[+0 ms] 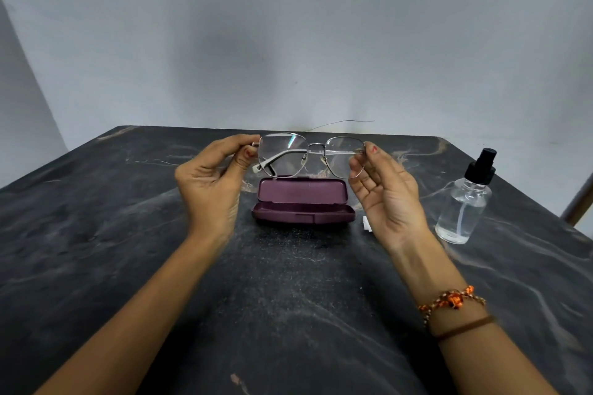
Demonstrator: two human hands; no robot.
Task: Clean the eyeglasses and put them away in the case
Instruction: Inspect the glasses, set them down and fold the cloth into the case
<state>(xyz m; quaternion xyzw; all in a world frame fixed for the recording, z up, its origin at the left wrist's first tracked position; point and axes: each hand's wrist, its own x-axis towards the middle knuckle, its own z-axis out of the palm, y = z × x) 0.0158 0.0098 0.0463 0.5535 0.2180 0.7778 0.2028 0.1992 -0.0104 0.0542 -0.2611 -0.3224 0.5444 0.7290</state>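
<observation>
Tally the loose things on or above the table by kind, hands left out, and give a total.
Eyeglasses: 1, held above the case
Eyeglass case, open: 1
Spray bottle: 1
Small white scrap beside the case: 1
Total: 4

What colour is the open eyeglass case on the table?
The eyeglass case is dark purple, almost maroon, inside and out; the head view shows it, its lid raised.

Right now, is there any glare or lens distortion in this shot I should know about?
Head view: a bright rainbow-tinted reflection sits on the upper part of one lens of the eyeglasses; wide-angle distortion bows the table edges and stretches the forearms; lighting is soft, with a faint shadow on the wall behind; the case and spray bottle look reasonably sharp.
</observation>
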